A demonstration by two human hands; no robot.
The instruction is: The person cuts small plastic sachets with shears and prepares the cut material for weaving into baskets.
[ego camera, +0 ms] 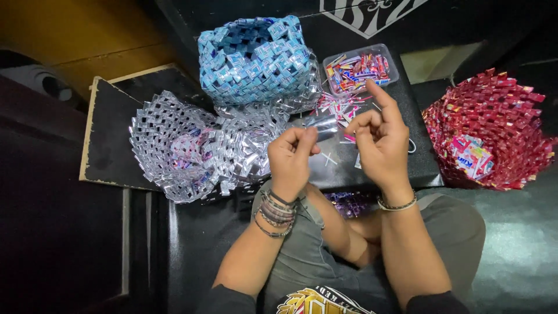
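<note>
My left hand [292,158] pinches a small silver foil strip [323,126] between thumb and fingers, just above a black board [107,142]. My right hand [381,136] is beside it, fingers curled and index finger raised, touching or almost touching the strip's right end. A silver woven foil basket [174,145] lies to the left of my hands. A blue woven wrapper basket [253,55] stands behind it.
A clear plastic tub [361,71] of folded colourful wrappers sits behind my right hand, with loose folded wrappers [340,107] in front of it. A red woven basket [488,131] holding wrappers stands at the right. My knees are below the board.
</note>
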